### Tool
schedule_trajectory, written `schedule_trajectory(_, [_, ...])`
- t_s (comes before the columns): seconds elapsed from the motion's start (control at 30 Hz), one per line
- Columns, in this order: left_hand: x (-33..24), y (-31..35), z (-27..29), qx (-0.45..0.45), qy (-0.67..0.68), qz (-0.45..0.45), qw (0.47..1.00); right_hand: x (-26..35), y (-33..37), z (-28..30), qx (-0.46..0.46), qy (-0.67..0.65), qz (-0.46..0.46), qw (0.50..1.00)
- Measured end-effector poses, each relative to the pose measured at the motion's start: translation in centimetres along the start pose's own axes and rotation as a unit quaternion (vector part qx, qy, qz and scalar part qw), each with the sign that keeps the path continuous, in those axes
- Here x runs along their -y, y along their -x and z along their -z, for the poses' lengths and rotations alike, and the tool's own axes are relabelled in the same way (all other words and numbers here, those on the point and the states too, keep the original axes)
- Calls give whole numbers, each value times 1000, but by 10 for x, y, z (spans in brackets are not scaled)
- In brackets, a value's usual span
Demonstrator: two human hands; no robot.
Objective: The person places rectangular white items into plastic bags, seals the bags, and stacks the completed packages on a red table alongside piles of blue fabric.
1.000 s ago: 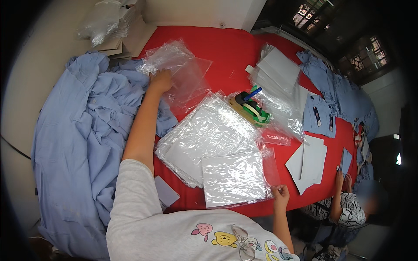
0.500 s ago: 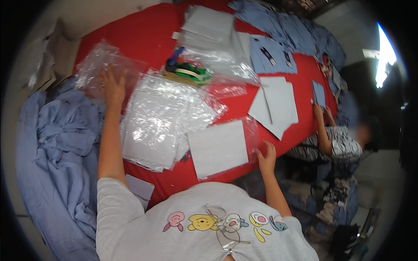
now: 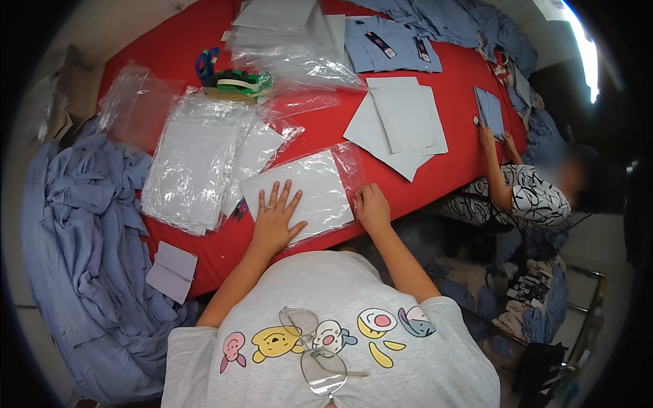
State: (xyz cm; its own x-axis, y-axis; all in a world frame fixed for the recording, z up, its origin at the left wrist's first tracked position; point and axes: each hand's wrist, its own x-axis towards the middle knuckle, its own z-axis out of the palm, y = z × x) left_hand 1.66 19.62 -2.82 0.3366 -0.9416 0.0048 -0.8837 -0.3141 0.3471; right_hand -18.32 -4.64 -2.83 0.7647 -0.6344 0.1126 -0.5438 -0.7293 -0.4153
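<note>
- Step judged: seating grey card in clear plastic sleeve [image 3: 306,194] on red table [image 3: 326,126].
- left hand [image 3: 274,221] flat, fingers spread, pressing.
- right hand [image 3: 373,207] curled, pinching sleeve edge.
- Next likely needs card squared.

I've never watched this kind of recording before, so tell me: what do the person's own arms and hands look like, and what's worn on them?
Both forearms are bare, coming out of the short sleeves of a light grey T-shirt with cartoon figures printed on it. The left hand wears a thin ring on one finger. The right hand shows no ring or glove. No watch or bracelet shows on either wrist. Glasses hang on the shirt.
</note>
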Motion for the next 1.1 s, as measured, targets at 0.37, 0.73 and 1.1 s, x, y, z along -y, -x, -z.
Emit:
schedule_trajectory(0.37, [-21,17,0,38,-45,-5,998,-96,14,44,43,-105,-139,984])
schedule_trajectory(0.73, [-43,7,-2,53,-52,-19,997,-51,-30,87,-29,-18,91,995])
schedule_trajectory(1.1, [-44,4,-7,58,-65,-14,996,-142,-66,51,91,-452,-307,833])
